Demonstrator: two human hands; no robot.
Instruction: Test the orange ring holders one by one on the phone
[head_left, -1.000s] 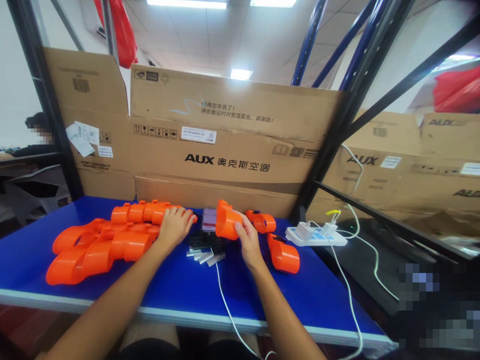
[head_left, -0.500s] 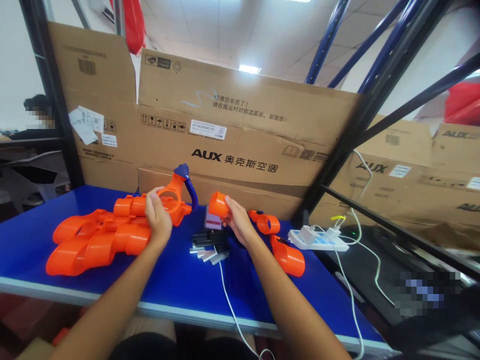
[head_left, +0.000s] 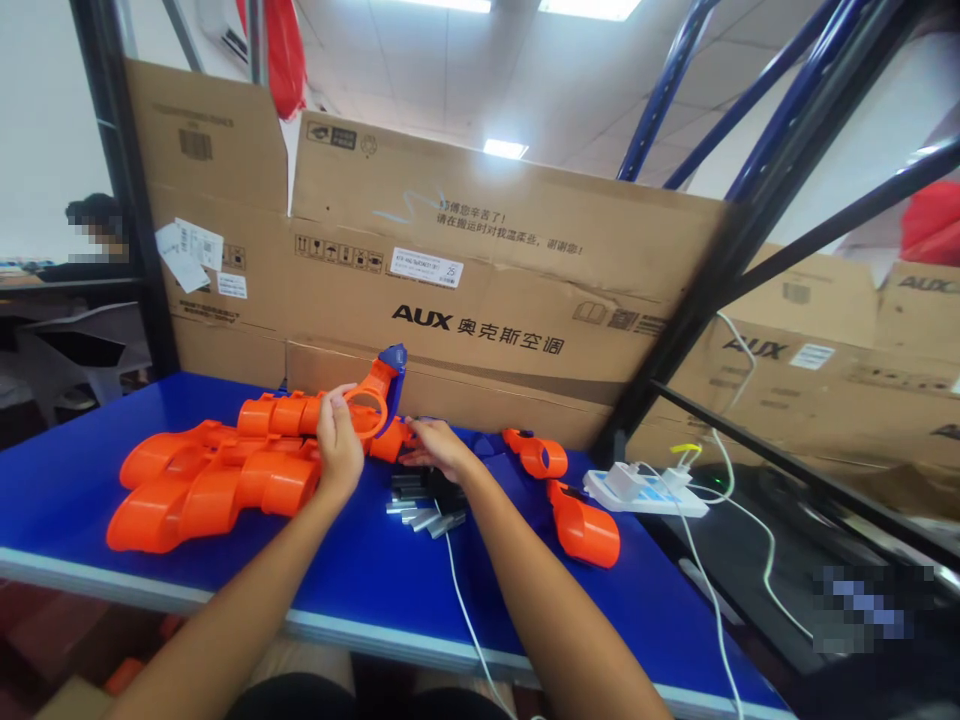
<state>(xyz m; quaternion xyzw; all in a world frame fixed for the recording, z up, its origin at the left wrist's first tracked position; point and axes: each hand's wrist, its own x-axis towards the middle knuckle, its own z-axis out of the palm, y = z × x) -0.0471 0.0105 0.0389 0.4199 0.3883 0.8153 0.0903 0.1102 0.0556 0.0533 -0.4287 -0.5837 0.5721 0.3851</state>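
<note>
My left hand [head_left: 341, 445] is closed around an orange plastic ring piece [head_left: 367, 408] that has a dark blue tip and a blue curved strip [head_left: 397, 385] on its far side. My right hand [head_left: 441, 450] has its fingers at the right rim of a short orange ring [head_left: 387, 441], which sits at the right end of a row of orange rings [head_left: 277, 414]. Its grip is partly hidden. Nearer to me, joined orange tube-like pieces [head_left: 217, 495] lie left of my left hand. Below my right hand are black pieces and several silver metal pieces [head_left: 427, 518].
Two orange ring pieces with dark clips [head_left: 585, 525] lie right of my right arm. A white power strip [head_left: 645, 492] with plugged-in chargers stands at the right edge. A white cable [head_left: 465, 605] crosses the blue tabletop [head_left: 360, 575]. Cardboard [head_left: 480, 290] walls the back; a person sits far left.
My right hand has carried the short orange ring leftward and down to the end of the row. My left hand still holds the ring piece. The view has shifted slightly.
</note>
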